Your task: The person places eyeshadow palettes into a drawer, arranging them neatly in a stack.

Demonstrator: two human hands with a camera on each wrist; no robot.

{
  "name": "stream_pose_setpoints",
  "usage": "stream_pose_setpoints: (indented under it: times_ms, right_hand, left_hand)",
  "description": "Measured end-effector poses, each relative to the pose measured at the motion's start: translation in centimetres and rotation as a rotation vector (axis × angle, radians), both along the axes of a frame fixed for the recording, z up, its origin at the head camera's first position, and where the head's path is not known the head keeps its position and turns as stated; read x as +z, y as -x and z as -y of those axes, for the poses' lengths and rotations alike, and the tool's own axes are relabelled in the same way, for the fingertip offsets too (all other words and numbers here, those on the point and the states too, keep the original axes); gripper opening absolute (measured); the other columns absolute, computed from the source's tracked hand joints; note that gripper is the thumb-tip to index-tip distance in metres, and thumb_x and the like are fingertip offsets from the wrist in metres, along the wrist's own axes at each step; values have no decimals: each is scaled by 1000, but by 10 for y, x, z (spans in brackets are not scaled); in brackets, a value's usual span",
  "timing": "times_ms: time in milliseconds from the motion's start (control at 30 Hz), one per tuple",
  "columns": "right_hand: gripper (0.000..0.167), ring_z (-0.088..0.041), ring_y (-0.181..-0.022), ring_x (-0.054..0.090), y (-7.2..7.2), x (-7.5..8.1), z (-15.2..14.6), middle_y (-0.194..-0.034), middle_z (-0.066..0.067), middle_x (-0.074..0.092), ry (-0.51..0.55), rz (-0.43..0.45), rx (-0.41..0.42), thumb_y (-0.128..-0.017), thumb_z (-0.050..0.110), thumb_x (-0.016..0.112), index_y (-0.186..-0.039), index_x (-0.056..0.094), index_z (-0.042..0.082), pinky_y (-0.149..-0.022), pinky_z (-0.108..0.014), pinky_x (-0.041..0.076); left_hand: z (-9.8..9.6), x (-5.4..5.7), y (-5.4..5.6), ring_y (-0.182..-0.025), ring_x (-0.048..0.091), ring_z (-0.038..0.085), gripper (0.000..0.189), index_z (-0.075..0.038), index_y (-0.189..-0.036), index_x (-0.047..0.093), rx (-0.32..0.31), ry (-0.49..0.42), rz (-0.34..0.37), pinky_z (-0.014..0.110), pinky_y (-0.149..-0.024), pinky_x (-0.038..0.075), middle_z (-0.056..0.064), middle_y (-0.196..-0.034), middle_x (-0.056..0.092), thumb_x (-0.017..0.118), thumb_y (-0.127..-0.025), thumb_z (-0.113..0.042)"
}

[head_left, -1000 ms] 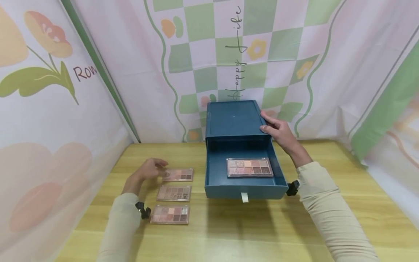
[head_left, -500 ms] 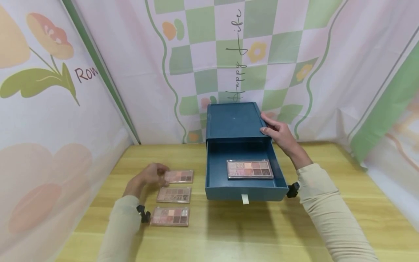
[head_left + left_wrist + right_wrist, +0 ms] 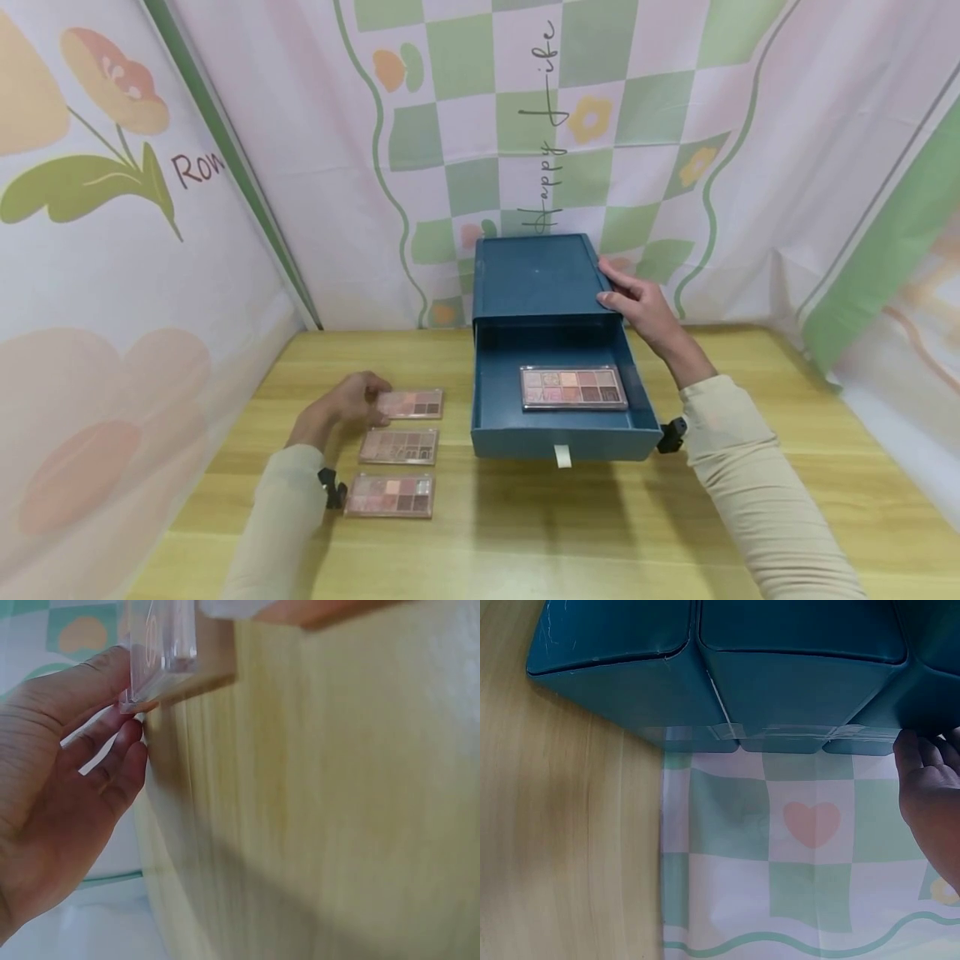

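Note:
My left hand (image 3: 348, 402) pinches the left end of the farthest eyeshadow palette (image 3: 415, 404); in the left wrist view its thumb and fingertips meet at the corner of the clear case (image 3: 163, 652). A second palette (image 3: 398, 447) and a third palette (image 3: 389, 496) lie nearer on the table, in a column. At the right, a blue drawer unit (image 3: 536, 271) has its top drawer (image 3: 562, 444) pulled out, with one palette (image 3: 573, 388) lying inside. My right hand (image 3: 645, 308) rests with extended fingers against the unit's upper right side.
Below the top tier, the right wrist view shows further stacked blue tiers (image 3: 795, 690) of the unit. A white tab (image 3: 562, 456) hangs from the drawer front. Behind the wooden table (image 3: 555, 533) hangs a patterned curtain (image 3: 450, 125).
My left hand has moved slightly right and closed its fingertips on the end of the farthest palette. The right hand stays against the drawer unit.

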State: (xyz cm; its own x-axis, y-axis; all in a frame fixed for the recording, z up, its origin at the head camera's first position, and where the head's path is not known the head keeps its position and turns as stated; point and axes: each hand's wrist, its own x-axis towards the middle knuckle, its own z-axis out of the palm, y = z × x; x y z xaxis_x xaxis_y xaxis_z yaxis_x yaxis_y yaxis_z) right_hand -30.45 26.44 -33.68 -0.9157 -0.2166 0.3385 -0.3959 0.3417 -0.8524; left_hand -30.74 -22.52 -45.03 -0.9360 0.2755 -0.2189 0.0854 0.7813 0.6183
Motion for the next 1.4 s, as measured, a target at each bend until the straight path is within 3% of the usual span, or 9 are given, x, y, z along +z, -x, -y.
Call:
stream_pose_setpoints:
  times_ms: [267,800,1133,1400]
  right_hand:
    - [60,-35,-156,21,0,0,0,-169,-14,21,-5,11,1,-103,16,54,-158,29,7,-95,3,35]
    - [60,-35,-156,21,1,-1,-1,-169,-14,22,-8,7,-6,-104,18,54,-158,30,8,-96,3,35]
    - [60,-35,-156,21,0,0,1,-168,-16,22,-2,4,-4,-104,17,54,-158,30,7,-96,3,35]
    - [60,-33,-156,21,0,1,1,-169,-15,22,1,11,-8,-104,17,54,-158,30,6,-96,3,35]
  left_hand:
    - [0,-2,0,-128,56,36,61,-9,-131,64,44,-28,12,56,-114,43,17,-138,60,87,-75,-12]
    - [0,-3,3,-107,63,25,62,-7,-125,68,61,-69,10,47,-102,53,11,-119,68,90,-67,-10]
    - [3,-4,4,-102,60,24,58,-9,-119,70,31,-89,-7,38,-92,53,10,-111,66,92,-66,-18]
    - [2,-5,6,-98,59,24,57,-10,-117,71,46,-112,-1,33,-85,52,9,-108,65,92,-65,-18]
